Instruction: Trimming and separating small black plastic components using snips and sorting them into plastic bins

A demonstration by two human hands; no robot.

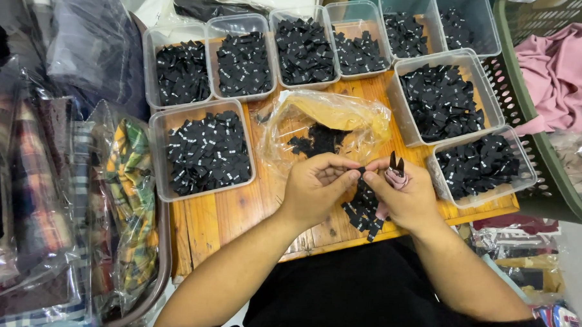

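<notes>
Separation step, judged: left hand (316,187) pinches a black label strip (363,209); right hand (405,195) grips small snips (395,168), just before the plastic bag (328,117).

Small orange-brown wooden plank table (222,214), evenly lit. Off its right edge, dark green perforated plastic laundry basket (528,110). Off its left edge, clear plastic bags of plaid fabric (40,191).

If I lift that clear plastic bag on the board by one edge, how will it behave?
The clear plastic bag looks thin and crumpled, so it would probably flop and collapse rather than hold shape. It seems light, likely to slide on the wooden board. The black labels lying at its mouth could spill out.
</notes>
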